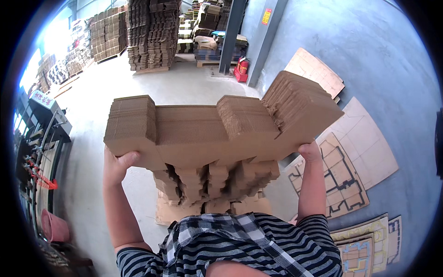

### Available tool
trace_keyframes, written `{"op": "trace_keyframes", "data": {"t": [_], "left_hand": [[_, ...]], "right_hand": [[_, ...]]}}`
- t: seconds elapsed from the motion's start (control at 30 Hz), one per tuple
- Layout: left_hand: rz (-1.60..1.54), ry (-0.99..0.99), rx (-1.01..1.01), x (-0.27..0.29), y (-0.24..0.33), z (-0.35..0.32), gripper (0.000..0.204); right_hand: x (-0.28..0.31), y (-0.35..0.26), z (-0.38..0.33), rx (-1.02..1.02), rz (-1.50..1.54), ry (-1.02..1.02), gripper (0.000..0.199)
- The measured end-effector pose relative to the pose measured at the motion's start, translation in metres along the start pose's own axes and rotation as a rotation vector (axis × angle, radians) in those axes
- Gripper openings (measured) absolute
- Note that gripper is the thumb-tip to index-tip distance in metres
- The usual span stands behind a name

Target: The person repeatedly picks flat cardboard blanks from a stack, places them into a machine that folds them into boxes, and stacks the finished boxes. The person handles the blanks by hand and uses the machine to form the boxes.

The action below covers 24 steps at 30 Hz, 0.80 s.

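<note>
A thick bundle of brown die-cut cardboard sheets (pixel 194 145) is held up in front of me, its notched edges facing upward. My left hand (pixel 121 164) grips its lower left corner, thumb lying on the near face. At the lower right, my right hand (pixel 310 151) holds it the same way, thumb against the near face; the other fingers of both hands are hidden behind or under the bundle. The right end of the bundle fans upward in uneven layers. Below it stands a stack of similar cardboard pieces (pixel 217 182), partly covered by the bundle and my torso.
Tall cardboard stacks (pixel 152 37) stand on pallets at the back. A red fire extinguisher (pixel 242 67) sits by a grey column (pixel 230 39). Wooden die boards (pixel 344 180) lean along the blue wall at right. A machine (pixel 50 111) and a pink bucket (pixel 54 226) are at left.
</note>
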State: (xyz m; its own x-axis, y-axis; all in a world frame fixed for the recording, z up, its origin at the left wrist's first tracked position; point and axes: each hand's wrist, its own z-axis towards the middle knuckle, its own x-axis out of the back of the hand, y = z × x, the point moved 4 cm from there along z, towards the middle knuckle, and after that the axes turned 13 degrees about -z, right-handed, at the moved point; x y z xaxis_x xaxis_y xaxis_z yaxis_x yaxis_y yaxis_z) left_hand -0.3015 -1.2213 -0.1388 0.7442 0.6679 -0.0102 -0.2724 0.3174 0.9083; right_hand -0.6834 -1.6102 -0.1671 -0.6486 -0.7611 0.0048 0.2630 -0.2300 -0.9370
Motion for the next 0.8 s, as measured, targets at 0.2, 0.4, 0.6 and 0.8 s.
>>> {"op": "trace_keyframes", "data": {"t": [0.2, 0.4, 0.6, 0.8], "left_hand": [[-0.026, 0.043, -0.147, -0.021, 0.028, 0.004, 0.081], [-0.038, -0.015, -0.071, -0.017, 0.022, 0.007, 0.082], [-0.073, -0.019, -0.092, -0.019, 0.020, 0.006, 0.083], [-0.057, 0.137, -0.375, -0.016, 0.051, 0.008, 0.114]], "right_hand": [[0.013, -0.002, 0.000, -0.032, -0.139, 0.015, 0.066], [-0.014, -0.022, 0.005, 0.008, -0.096, 0.062, 0.065], [-0.011, -0.005, -0.001, 0.030, -0.068, 0.083, 0.067], [-0.013, -0.009, 0.005, 0.063, -0.118, 0.093, 0.073]]}}
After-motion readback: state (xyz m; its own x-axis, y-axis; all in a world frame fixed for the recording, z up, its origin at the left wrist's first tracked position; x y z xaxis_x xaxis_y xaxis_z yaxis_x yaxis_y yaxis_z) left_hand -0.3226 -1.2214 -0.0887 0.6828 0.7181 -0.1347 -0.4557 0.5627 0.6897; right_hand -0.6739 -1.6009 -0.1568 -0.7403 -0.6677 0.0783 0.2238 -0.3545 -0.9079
